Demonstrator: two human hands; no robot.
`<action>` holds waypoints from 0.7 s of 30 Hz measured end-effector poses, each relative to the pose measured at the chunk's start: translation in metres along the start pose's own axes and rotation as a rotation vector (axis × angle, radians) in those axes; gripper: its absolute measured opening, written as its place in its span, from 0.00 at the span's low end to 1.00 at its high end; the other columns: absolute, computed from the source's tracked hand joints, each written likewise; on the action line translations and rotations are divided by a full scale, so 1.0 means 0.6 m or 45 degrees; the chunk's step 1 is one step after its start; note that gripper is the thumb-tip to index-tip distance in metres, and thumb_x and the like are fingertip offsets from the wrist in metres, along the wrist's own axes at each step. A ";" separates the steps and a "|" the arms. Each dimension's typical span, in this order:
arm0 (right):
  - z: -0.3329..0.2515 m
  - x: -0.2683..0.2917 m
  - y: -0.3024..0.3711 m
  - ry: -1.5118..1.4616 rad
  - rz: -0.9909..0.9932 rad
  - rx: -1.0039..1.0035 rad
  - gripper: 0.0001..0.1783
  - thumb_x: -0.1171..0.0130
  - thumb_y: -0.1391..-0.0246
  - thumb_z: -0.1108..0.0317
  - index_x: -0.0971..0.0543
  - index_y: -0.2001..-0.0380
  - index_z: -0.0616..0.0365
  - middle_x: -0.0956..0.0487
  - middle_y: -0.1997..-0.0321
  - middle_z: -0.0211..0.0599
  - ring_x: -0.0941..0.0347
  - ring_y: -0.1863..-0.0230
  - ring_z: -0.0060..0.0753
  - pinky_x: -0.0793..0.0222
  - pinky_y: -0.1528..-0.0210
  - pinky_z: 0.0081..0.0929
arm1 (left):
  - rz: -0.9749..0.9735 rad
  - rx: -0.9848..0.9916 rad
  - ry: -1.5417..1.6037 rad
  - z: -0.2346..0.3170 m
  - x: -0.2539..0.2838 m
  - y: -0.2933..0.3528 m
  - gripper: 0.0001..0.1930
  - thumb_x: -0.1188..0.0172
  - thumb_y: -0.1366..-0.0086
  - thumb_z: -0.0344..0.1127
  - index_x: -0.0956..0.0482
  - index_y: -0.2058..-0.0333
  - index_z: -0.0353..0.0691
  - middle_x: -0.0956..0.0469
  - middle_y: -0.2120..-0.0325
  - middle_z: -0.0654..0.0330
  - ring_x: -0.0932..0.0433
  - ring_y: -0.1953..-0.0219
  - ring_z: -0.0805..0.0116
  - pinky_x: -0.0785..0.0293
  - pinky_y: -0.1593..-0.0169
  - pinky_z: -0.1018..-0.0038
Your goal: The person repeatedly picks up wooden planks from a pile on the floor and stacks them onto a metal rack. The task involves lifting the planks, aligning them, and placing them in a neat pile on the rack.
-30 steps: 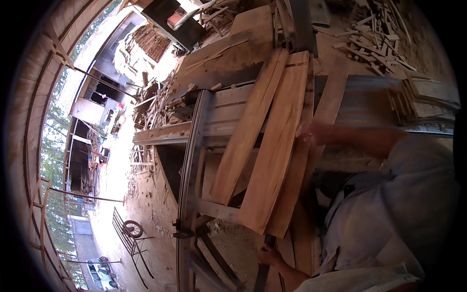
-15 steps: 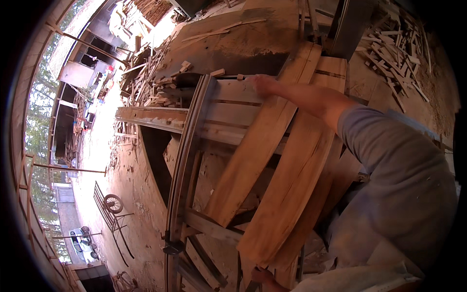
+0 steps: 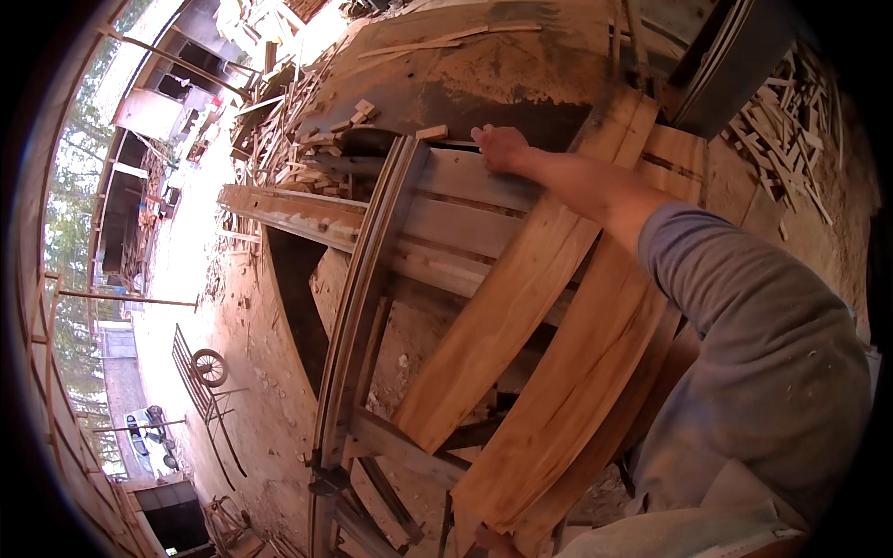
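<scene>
My right hand reaches over the far end of a slatted bench, its fingers curled. Whatever they hold, if anything, is hidden. My right forearm passes above a long wooden plank lying aslant across the bench frame. Beside it lies a wider plank, with another plank partly under it. At the near end of the wider plank, my left hand grips its edge; the lower border cuts off most of that hand. A small wood block rests just left of my right hand.
A long metal rail runs along the bench's left side. Scrap wood heaps lie at the far left, with more offcuts at the far right. A stained sheet lies beyond the bench. A wheeled cart stands on the left.
My right hand has lifted slightly off the bench end, and a tiny wood piece by its fingertips no longer shows. My left hand sits lower in the picture. The view has shifted a little.
</scene>
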State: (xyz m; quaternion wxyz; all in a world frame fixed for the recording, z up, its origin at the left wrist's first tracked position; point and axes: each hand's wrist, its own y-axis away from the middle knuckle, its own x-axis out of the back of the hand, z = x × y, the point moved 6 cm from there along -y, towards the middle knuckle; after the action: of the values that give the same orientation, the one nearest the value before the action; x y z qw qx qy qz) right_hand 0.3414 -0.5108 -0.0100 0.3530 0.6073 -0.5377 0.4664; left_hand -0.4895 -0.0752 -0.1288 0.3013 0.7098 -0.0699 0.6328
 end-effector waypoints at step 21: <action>-0.104 0.077 0.379 0.265 -0.555 1.029 0.69 0.21 0.75 0.69 0.45 0.25 0.52 0.49 0.20 0.50 0.58 0.20 0.58 0.49 0.22 0.49 | 0.241 -0.305 -0.088 0.022 0.002 0.047 0.18 0.56 0.24 0.50 0.17 0.53 0.54 0.20 0.52 0.56 0.26 0.47 0.47 0.49 0.35 0.38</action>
State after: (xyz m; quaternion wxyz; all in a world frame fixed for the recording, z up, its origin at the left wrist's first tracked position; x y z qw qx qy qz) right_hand 0.1056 -0.5071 0.0369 0.2301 0.7449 -0.1346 0.6116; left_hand -0.4915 -0.1042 -0.1181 0.3202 0.6803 -0.2219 0.6209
